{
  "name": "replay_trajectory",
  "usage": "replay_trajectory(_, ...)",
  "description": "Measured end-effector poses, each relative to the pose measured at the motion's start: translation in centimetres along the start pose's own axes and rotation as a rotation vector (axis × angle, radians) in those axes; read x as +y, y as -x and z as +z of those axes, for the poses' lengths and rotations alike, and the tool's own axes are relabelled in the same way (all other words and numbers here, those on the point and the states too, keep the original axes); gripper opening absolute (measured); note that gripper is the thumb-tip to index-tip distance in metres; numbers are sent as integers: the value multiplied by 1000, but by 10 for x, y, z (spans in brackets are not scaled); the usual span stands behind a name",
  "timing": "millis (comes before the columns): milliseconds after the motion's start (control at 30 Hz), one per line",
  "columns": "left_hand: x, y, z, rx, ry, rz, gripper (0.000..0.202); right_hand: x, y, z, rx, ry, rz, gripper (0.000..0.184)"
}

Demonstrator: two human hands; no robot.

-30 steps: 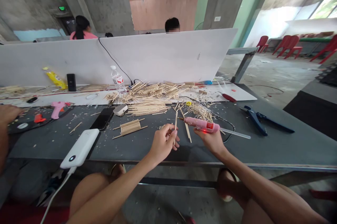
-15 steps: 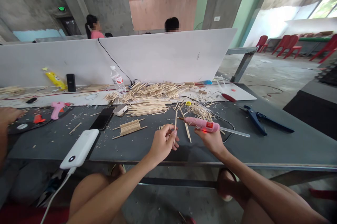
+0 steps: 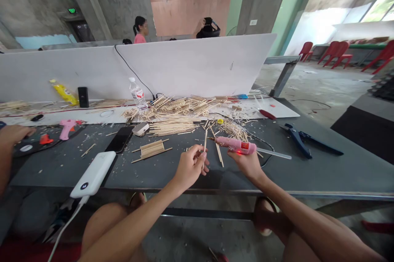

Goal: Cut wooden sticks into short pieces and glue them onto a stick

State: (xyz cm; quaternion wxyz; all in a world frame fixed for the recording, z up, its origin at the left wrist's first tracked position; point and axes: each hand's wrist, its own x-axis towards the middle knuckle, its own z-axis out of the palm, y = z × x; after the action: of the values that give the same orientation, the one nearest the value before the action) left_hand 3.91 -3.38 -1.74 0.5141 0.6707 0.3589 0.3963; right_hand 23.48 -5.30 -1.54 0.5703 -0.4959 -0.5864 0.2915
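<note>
Between the thumb and fingers of my left hand [image 3: 191, 164] a thin wooden stick [image 3: 205, 141] stands nearly upright. My right hand [image 3: 248, 164] is wrapped round a pink hot glue gun [image 3: 235, 144], its red light lit and a clear glue stick [image 3: 275, 153] poking out of the back. The gun's nozzle points left, close beside the stick; whether they touch I cannot tell. To the left of my hands lies a small rack-like frame of sticks [image 3: 152, 150]. Loose sticks [image 3: 219, 153] rest on the table between my hands.
Piles of sticks [image 3: 172, 126] and stick assemblies [image 3: 184, 105] lie behind my hands. Blue-handled cutters [image 3: 298, 139] are at right. A phone [image 3: 119, 140], white power bank [image 3: 94, 174], water bottle [image 3: 137, 93] and another pink glue gun [image 3: 66, 129] sit left, near another person's hand [image 3: 15, 134].
My hands, the stick and the glue gun stay almost where they were. The other person's hand at left has shifted right. Two people behind the white board have moved.
</note>
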Motion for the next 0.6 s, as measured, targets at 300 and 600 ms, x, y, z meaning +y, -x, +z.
replay_trajectory(300, -1, 0, -1, -2, 15, -2, 38, 2, 0, -1, 1, 2, 2, 41)
replay_trajectory(600, -3, -1, 0, -13, 61, -44, 38, 0, 0, 0, 1, 30, 21, 41)
